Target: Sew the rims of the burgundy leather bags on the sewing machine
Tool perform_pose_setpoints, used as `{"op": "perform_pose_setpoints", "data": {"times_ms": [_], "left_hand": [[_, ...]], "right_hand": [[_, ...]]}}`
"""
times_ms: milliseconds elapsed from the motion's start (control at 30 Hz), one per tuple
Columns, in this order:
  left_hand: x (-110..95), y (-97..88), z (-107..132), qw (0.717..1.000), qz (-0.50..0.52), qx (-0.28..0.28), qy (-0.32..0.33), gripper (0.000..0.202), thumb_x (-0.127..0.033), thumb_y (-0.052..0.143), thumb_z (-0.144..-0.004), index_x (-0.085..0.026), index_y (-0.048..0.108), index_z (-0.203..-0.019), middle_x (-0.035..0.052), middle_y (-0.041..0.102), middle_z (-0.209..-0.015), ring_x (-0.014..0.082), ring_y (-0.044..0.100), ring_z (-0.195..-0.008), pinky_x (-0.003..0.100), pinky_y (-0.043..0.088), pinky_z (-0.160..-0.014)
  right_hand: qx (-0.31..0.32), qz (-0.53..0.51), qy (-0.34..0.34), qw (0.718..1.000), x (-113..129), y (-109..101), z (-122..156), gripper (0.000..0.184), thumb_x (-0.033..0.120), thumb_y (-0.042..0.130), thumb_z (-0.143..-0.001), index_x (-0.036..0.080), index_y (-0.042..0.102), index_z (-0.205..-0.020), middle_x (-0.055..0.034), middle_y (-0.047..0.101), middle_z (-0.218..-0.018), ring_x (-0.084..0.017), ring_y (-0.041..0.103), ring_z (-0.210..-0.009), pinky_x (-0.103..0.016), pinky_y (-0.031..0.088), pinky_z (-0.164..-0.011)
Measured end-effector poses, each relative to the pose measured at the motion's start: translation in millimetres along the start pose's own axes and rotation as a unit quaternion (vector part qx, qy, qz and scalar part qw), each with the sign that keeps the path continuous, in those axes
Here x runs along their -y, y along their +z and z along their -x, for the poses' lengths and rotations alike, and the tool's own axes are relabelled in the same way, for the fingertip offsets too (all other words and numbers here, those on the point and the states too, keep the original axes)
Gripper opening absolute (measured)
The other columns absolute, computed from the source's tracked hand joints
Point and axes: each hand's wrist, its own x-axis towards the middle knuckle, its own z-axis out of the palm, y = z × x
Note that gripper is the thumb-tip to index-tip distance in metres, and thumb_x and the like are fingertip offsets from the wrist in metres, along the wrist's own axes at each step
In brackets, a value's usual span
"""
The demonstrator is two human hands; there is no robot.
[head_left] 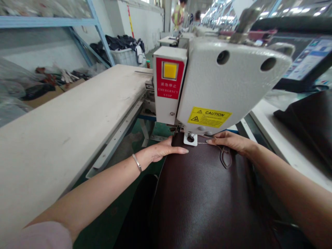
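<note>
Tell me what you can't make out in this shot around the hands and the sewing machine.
Head view only:
- Needle: hidden behind the presser foot and machine head.
- Small print on the caution label: too small to read.
- Leather: bottom edge cuts it off.
- Right hand fingertips: partly tucked under the machine.
- Left hand: thumb hidden.

Your left hand (162, 150) rests on the leather piece (207, 193), just left of the presser foot (190, 139); your right hand (230, 141) lies on it just right of the foot. The sewing machine head (228, 83) hangs above both hands, with the emergency stop box (168, 88) on its left side. A long worktable (64, 131) runs off to your left (a laundry basket (124, 55) stands behind its far end). A touchscreen (308, 58) sits to your right.
</note>
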Motion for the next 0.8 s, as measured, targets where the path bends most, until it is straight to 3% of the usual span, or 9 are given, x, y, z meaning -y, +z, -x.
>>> {"op": "perform_pose_setpoints", "data": {"times_ms": [67, 233, 400, 567, 800], "left_hand": [[-0.4, 1.9, 1.8, 1.0, 0.008, 0.01, -0.002, 0.07, -0.034, 0.081, -0.071, -0.015, 0.054, -0.132, 0.0145, 0.057, -0.138, 0.0327, 0.05, -0.132, 0.052, 0.032, -0.114], [-0.6, 2.3, 2.9, 1.0, 0.011, -0.019, -0.016, 0.076, -0.032, 0.084, -0.067, -0.015, 0.052, -0.134, 0.0146, 0.058, -0.137, 0.0319, 0.052, -0.129, 0.05, 0.036, -0.113], [-2.3, 3.2, 3.5, 1.0, 0.004, -0.012, -0.01, 0.071, -0.032, 0.083, -0.069, -0.014, 0.055, -0.131, 0.0145, 0.058, -0.138, 0.0312, 0.051, -0.13, 0.049, 0.034, -0.114], [-3.9, 6.0, 5.4, 0.999, 0.009, -0.028, -0.019, 0.078, -0.033, 0.084, -0.067, -0.013, 0.05, -0.135, 0.0149, 0.055, -0.141, 0.0298, 0.05, -0.132, 0.045, 0.035, -0.114], [0.0, 3.0, 4.3, 0.999, 0.008, -0.04, -0.03, 0.087, -0.034, 0.085, -0.065, -0.013, 0.044, -0.138, 0.0172, 0.049, -0.146, 0.0319, 0.045, -0.136, 0.047, 0.032, -0.116]], "right_hand": [[0.0, -0.001, 0.005, 1.0, 0.1, 0.7, 0.9, 0.053, 0.06, 0.088, -0.054, 0.015, 0.063, -0.066, -0.002, 0.059, -0.06, -0.009, 0.045, -0.048, -0.023, 0.032, -0.046], [-0.004, -0.007, 0.002, 1.0, -1.9, 1.4, 1.9, 0.053, 0.061, 0.087, -0.056, 0.015, 0.064, -0.07, -0.0029, 0.061, -0.064, -0.01, 0.047, -0.05, -0.023, 0.035, -0.047], [0.004, -0.005, 0.001, 1.0, -0.8, 1.0, 2.3, 0.054, 0.061, 0.087, -0.056, 0.015, 0.066, -0.073, -0.0052, 0.065, -0.068, -0.012, 0.052, -0.053, -0.024, 0.04, -0.05], [0.008, -0.02, -0.004, 1.0, -3.1, 0.4, 2.0, 0.053, 0.06, 0.088, -0.057, 0.015, 0.067, -0.074, -0.0053, 0.066, -0.069, -0.013, 0.055, -0.054, -0.024, 0.044, -0.053], [0.008, -0.001, -0.017, 1.0, -1.6, 3.0, 3.4, 0.053, 0.061, 0.087, -0.058, 0.015, 0.069, -0.076, -0.0071, 0.068, -0.073, -0.016, 0.057, -0.058, -0.026, 0.045, -0.052]]}}
